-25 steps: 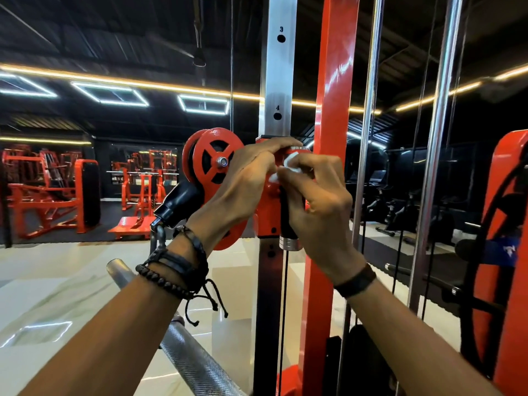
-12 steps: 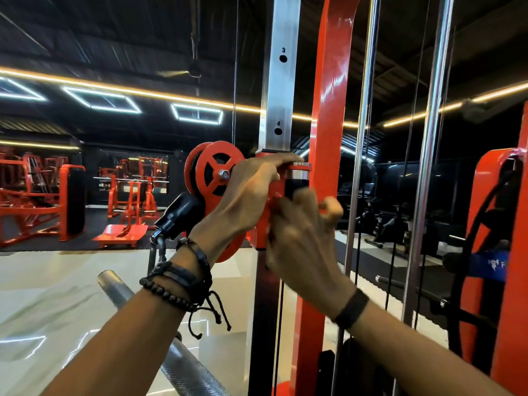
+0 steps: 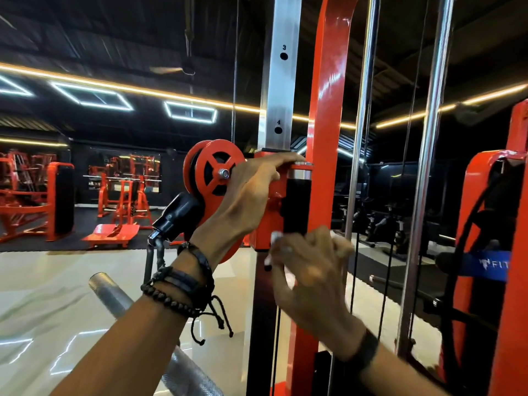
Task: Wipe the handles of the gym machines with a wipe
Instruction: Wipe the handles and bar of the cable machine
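Note:
A short black handle [image 3: 297,204] with a chrome collar stands upright on the red sliding carriage [image 3: 265,221] of a cable machine. My left hand [image 3: 251,195] grips the carriage, fingers curled over its top beside the red pulley [image 3: 213,174]. My right hand [image 3: 308,270], blurred with motion, is at the handle's lower end and holds a white wipe [image 3: 274,241], of which only a small piece shows above the fingers.
The carriage rides on a numbered steel post [image 3: 281,81] next to a red upright [image 3: 331,110]. A knurled steel bar [image 3: 114,298] slants up from below left. Chrome guide rods [image 3: 431,138] and cables stand to the right. Red machines [image 3: 120,207] fill the far floor.
My right hand slid with the wipe from the top of the handle down to its lower end. My left hand stayed on the carriage.

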`<move>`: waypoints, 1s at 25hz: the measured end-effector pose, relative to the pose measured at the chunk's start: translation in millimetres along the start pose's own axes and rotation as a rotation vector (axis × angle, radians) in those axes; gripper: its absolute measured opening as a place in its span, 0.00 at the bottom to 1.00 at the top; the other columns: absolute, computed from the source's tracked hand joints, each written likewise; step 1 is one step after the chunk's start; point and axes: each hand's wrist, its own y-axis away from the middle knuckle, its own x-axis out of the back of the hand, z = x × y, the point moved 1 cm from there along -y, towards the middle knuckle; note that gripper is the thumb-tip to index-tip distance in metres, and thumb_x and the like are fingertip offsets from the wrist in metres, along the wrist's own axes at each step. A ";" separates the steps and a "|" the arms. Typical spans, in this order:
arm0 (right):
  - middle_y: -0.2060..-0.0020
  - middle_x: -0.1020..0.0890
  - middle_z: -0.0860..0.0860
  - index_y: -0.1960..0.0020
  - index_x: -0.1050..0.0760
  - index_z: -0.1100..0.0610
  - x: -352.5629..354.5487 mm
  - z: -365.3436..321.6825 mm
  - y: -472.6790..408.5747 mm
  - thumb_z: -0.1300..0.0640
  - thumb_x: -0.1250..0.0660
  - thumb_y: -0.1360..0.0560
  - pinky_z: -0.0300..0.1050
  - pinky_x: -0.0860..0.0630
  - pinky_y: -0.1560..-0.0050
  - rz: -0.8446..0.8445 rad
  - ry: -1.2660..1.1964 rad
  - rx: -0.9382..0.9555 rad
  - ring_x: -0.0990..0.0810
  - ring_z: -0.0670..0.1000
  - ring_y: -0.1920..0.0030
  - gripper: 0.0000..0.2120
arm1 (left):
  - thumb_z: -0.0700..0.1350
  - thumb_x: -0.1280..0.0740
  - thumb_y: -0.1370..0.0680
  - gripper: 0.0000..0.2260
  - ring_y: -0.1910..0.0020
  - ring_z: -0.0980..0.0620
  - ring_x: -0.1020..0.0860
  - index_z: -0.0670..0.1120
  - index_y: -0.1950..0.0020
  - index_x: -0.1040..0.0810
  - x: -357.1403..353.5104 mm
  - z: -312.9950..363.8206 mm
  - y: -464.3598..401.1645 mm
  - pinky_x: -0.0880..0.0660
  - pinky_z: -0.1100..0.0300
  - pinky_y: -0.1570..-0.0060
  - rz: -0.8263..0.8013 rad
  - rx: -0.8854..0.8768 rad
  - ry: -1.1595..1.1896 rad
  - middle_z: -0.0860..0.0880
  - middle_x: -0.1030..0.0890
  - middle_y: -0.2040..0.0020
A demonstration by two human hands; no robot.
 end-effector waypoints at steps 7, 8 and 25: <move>0.52 0.17 0.51 0.52 0.16 0.60 7.5 24.3 -69.5 0.62 0.26 0.26 0.45 0.25 0.49 0.297 -0.424 -0.286 0.23 0.51 0.49 0.04 | 0.53 0.48 0.24 0.22 0.37 0.51 0.22 0.50 0.37 0.21 -2.0 -12.2 0.7 0.26 0.42 0.36 -0.014 -0.033 -0.028 0.48 0.19 0.38; 0.50 0.18 0.52 0.49 0.16 0.60 6.6 23.2 -54.7 0.63 0.26 0.26 0.41 0.25 0.47 0.294 -0.453 -0.312 0.22 0.51 0.47 0.06 | 0.51 0.48 0.23 0.21 0.36 0.51 0.23 0.51 0.38 0.22 -1.9 -12.1 1.2 0.27 0.42 0.36 -0.007 -0.028 -0.027 0.48 0.19 0.37; 0.56 0.22 0.64 0.47 0.21 0.67 -1.6 51.0 -31.1 0.50 0.42 0.19 0.47 0.22 0.57 -0.242 -1.381 -0.941 0.16 0.59 0.57 0.20 | 0.45 0.49 0.23 0.24 0.37 0.50 0.22 0.40 0.37 0.20 -5.9 -10.4 -2.4 0.27 0.44 0.35 0.029 -0.058 -0.060 0.45 0.18 0.40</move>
